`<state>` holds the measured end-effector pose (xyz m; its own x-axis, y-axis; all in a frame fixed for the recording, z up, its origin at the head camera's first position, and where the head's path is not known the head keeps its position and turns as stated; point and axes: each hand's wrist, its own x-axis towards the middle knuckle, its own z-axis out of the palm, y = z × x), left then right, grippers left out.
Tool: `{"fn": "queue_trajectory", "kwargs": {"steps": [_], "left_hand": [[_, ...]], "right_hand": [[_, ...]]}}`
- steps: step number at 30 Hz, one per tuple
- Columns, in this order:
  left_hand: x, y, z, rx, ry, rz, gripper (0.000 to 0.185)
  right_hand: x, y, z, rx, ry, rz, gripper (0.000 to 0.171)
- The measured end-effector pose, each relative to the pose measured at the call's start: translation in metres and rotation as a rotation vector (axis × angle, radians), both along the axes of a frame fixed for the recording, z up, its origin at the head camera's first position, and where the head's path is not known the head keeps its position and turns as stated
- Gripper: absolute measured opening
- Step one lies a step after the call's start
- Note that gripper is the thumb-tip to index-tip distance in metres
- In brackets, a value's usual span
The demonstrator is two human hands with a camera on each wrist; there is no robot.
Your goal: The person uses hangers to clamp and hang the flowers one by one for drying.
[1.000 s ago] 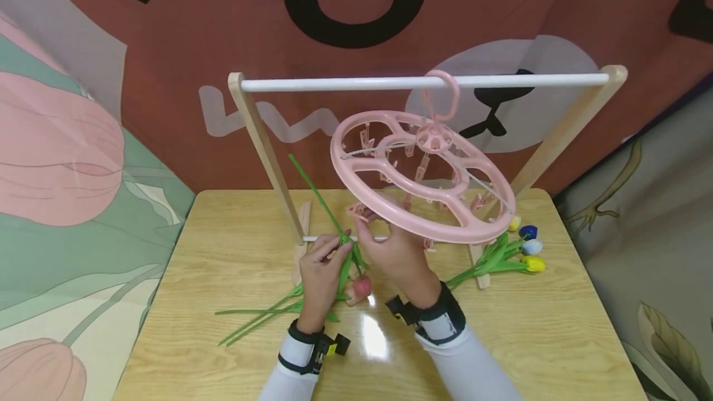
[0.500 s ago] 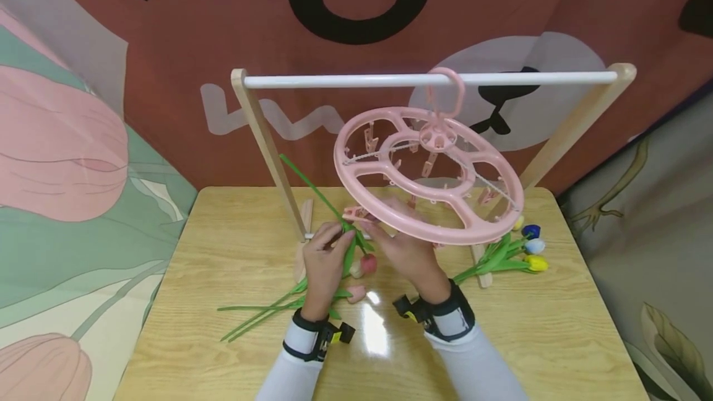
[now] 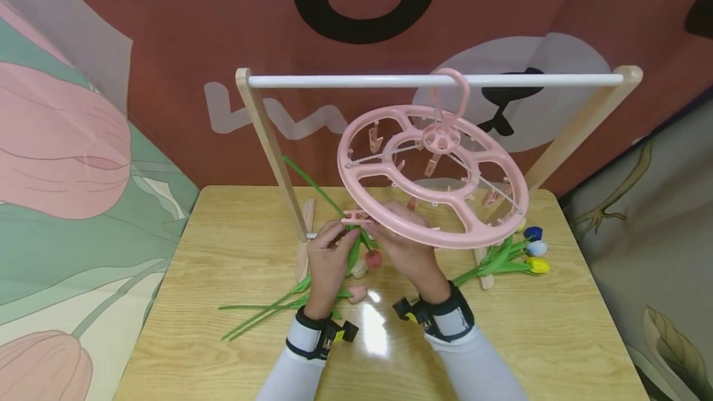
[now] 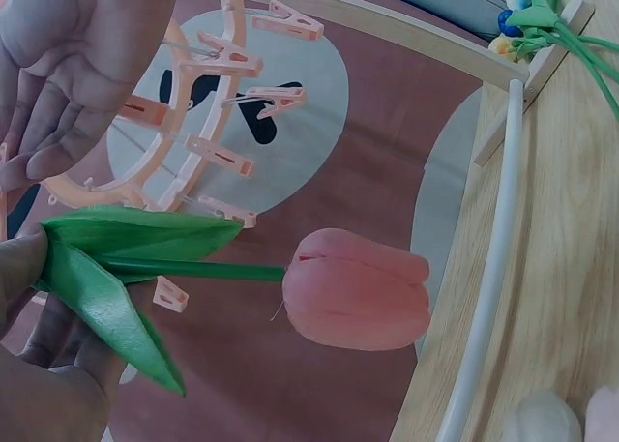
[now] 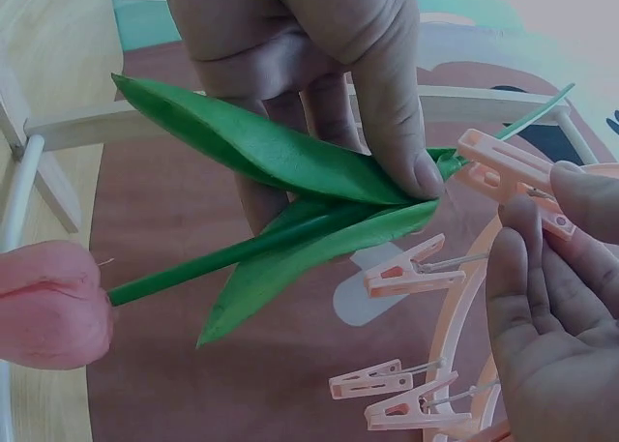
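Observation:
In the head view my left hand point(image 3: 327, 265) pinches an artificial pink tulip point(image 5: 53, 307) by its stem, where the green leaves point(image 5: 261, 147) branch off. The bloom points toward me, and the bare stem runs up and away. My right hand point(image 3: 412, 258) pinches a pink clothespin point(image 5: 508, 166) between thumb and fingers. That clothespin hangs from the round pink drying hanger point(image 3: 442, 139). Its jaws meet the stem just past my left thumb; whether they bite on it I cannot tell. Other clothespins point(image 5: 411, 268) dangle from the ring.
The hanger hooks over the white bar point(image 3: 345, 81) of a wooden-legged rack. On the table point(image 3: 223, 234), a pale pink tulip point(image 3: 358, 293) and a white tulip point(image 3: 359, 269) lie at the left front. Yellow point(image 3: 538, 265) and blue tulips point(image 3: 533, 233) lie by the right foot.
The right hand has drawn the clothespin left and down to the stem. The left hand has raised the tulip slightly toward it. The hanger shifts slightly right in view.

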<state>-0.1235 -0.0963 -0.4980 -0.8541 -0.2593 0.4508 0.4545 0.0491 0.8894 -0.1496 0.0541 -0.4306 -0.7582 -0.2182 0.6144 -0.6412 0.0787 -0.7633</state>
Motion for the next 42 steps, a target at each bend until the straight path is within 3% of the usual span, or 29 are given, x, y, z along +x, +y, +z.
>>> {"fn": "queue_trajectory", "kwargs": {"steps": [8, 14, 20, 25, 30, 35, 36, 40, 42], "left_hand": [[0.0, 0.0, 0.0, 0.009, -0.003, -0.023, 0.018], [0.0, 0.0, 0.002, 0.057, -0.002, -0.057, 0.021], [-0.001, -0.001, 0.007, 0.073, -0.013, -0.039, 0.02], [-0.002, -0.003, 0.01, 0.08, -0.004, -0.034, 0.017], [-0.004, -0.005, 0.01, 0.077, 0.019, -0.031, 0.015], [-0.004, -0.006, 0.012, 0.075, 0.031, -0.04, 0.016], [-0.004, -0.006, 0.012, 0.075, 0.027, -0.044, 0.016], [-0.003, -0.007, 0.013, 0.065, 0.014, -0.061, 0.018], [-0.003, -0.008, 0.013, 0.054, 0.006, -0.069, 0.019]], "right_hand": [[0.001, 0.0, -0.001, 0.071, -0.019, -0.044, 0.031], [0.005, -0.003, 0.002, 0.049, -0.178, 0.023, 0.033], [0.008, -0.005, 0.0, 0.081, -0.166, 0.025, 0.044], [0.008, 0.002, -0.018, 0.131, -0.152, -0.005, 0.081], [0.015, 0.012, -0.037, 0.264, -0.191, 0.031, 0.092], [0.018, 0.032, -0.054, 0.423, -0.256, -0.027, 0.098], [0.019, 0.038, -0.058, 0.444, -0.252, -0.052, 0.093], [0.02, 0.065, -0.069, 0.522, -0.292, -0.125, 0.035], [0.019, 0.078, -0.072, 0.583, -0.282, -0.161, 0.033]]}}
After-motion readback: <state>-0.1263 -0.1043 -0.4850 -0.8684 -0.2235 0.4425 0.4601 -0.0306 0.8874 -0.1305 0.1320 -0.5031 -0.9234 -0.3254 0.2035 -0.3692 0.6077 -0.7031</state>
